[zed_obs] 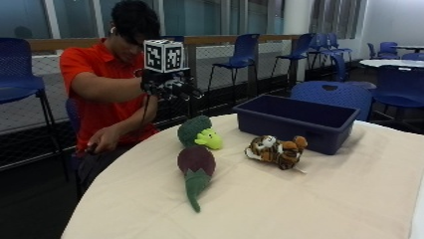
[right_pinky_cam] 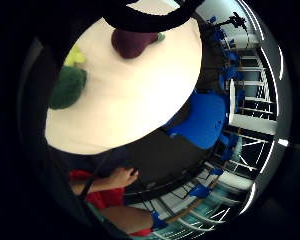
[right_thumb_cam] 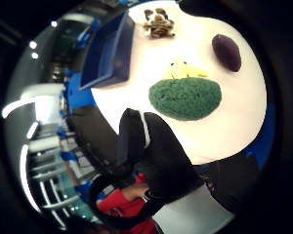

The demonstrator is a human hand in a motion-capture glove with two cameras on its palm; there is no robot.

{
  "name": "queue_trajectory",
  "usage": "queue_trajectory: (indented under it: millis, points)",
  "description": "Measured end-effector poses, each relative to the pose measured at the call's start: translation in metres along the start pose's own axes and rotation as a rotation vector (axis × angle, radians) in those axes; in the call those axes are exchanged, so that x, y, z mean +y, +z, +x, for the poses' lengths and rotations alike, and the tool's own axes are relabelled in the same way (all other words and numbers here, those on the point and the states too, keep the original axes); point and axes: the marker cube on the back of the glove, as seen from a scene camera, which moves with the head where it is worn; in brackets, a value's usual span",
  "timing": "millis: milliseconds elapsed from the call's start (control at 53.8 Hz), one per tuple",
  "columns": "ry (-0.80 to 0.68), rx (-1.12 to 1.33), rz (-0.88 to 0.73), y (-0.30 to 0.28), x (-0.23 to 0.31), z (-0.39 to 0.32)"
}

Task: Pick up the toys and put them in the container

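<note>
Hovering: grip, the black-gloved right hand, raised above the near edge of the counter, over the broccoli toy; fingers hanging loosely curled, nothing held.
Palm view, thumb side: black-gloved fingers loosely bent, apart from every toy; broccoli toy directly below on the counter.
Broccoli toy: dark green plush head, yellow-green face, lying on the counter near the person's edge; also visible in the little-finger side view.
Eggplant toy: dark purple plush body, long green stem, lying just beside the broccoli toy, toward the camera; seen too in both palm views.
Tiger toy: orange, white and dark striped plush, lying on the counter just in front of the container; seen beside the container in the thumb side view.
Container: dark blue rectangular bin, upright on the counter, open top; interior not fully visible.
Counter surface: pale cream cloth cover.
Bare left hand: lowered at the person's lap, off the counter.
</note>
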Motion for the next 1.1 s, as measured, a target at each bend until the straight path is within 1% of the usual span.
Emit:
queue_trajectory:
  millis: [205,502,744,911,986,1097]
  points:
    - [0.003,-0.025,-0.01,0.005,-0.002,0.004]
    - [-0.045,-0.098,0.007,0.021,-0.011,0.008]
    - [-0.119,-0.159,-0.008,0.039,-0.027,-0.012]
    - [-0.169,-0.164,0.016,0.051,-0.039,-0.033]
    - [-0.178,-0.166,-0.022,0.064,-0.045,-0.04]
    - [-0.133,-0.088,-0.154,0.1,-0.051,-0.051]
